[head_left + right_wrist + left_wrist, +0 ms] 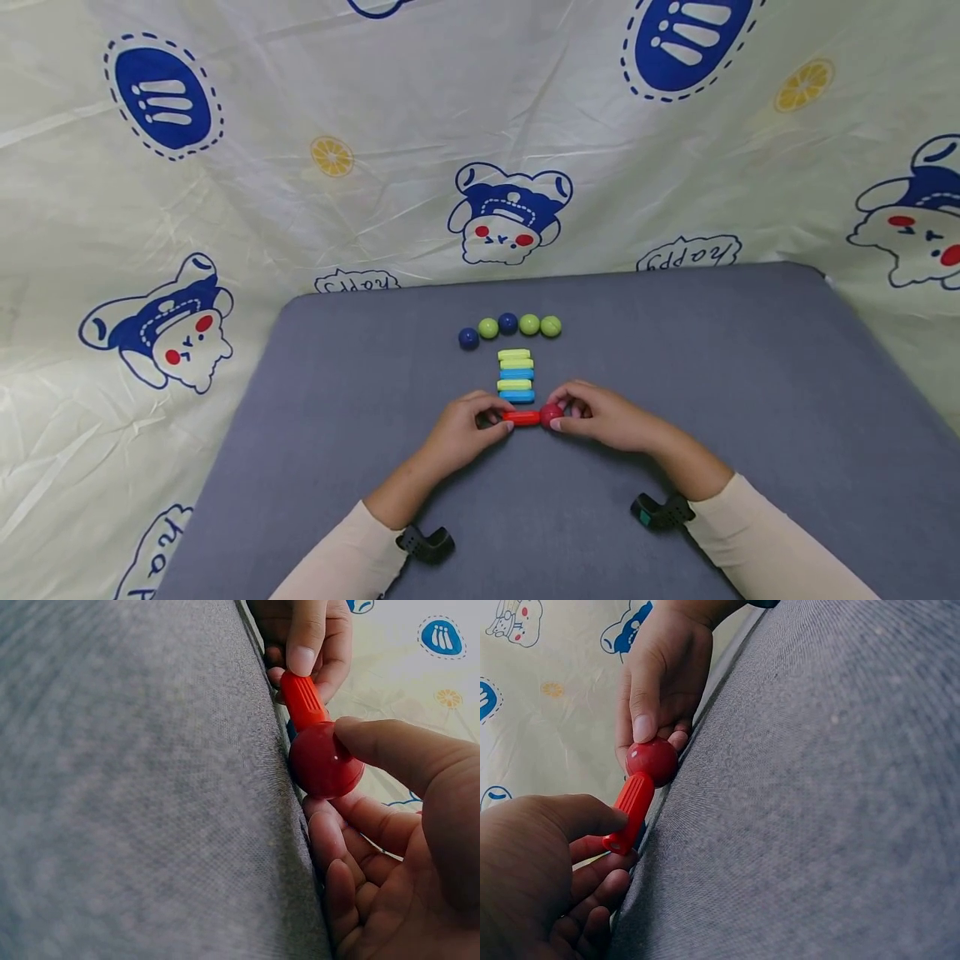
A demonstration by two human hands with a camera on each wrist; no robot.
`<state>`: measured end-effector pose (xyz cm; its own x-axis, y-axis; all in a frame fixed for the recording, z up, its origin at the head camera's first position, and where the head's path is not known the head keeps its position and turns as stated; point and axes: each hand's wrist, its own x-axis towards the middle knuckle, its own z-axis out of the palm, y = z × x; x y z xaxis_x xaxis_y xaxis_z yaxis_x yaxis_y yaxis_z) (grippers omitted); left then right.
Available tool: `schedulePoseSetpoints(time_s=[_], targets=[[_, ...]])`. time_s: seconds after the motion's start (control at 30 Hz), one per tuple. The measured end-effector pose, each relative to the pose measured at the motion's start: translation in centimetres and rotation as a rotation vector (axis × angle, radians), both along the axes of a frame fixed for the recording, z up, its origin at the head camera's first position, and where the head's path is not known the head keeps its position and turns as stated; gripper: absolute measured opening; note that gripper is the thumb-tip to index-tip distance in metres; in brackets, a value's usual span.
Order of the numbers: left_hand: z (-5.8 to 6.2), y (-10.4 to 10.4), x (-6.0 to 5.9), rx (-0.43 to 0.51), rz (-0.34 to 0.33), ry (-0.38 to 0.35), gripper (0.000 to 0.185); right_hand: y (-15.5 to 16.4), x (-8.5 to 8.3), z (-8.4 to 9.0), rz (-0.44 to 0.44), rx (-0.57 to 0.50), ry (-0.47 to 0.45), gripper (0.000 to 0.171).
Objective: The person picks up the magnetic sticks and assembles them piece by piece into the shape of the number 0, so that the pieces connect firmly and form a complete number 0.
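Note:
A short red stick (521,417) lies on the grey table (750,400), its right end touching a red ball (551,413). My left hand (467,429) pinches the stick's left end (619,841) between thumb and fingers. Thumb and fingers of my right hand (600,415) pinch the red ball (324,761) against the stick (304,700). Just beyond lies a stack of yellow-green and blue sticks (516,377). Further back sits a row of blue and green balls (510,327).
A cream cloth printed with blue cartoon figures (510,212) hangs behind and around the table. Black wrist mounts (426,543) sit on both forearms. Bare grey table surface spreads to the left and right of my hands.

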<state>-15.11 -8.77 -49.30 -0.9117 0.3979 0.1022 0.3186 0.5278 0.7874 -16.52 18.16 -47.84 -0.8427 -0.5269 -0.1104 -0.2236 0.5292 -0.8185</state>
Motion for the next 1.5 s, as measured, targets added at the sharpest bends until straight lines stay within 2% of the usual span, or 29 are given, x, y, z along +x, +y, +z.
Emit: schedulePoseSetpoints(time_s=[0.8,0.87,1.03,1.17,1.33,1.4,1.5], targets=[[-0.2,-0.1,-0.1,0.035,0.013,-0.010,0.017,0.1,0.0,-0.2,-0.006,-0.001,-0.028,0.026],[-0.1,-0.1,-0.1,0.059,0.031,-0.012,0.017,0.1,0.0,-0.2,-0.007,-0.001,-0.030,0.026],[0.7,-0.5,-0.6,0.116,0.138,0.005,0.019,0.3,0.1,-0.1,-0.010,0.002,-0.038,0.026],[1.7,-1.3,-1.8,0.141,0.237,0.002,0.031,0.5,0.2,-0.1,-0.012,0.007,-0.037,0.025],[1.7,-2.5,-5.2,0.205,0.364,0.004,0.045,0.4,0.2,0.0,-0.005,0.014,-0.029,0.026],[1.4,-2.9,-6.7,0.207,0.394,-0.007,0.047,0.4,0.2,0.0,-0.006,0.017,-0.031,0.027],[1.1,-3.1,-8.3,0.149,0.399,-0.044,0.049,0.3,0.1,0.0,-0.006,0.017,-0.041,0.028]])
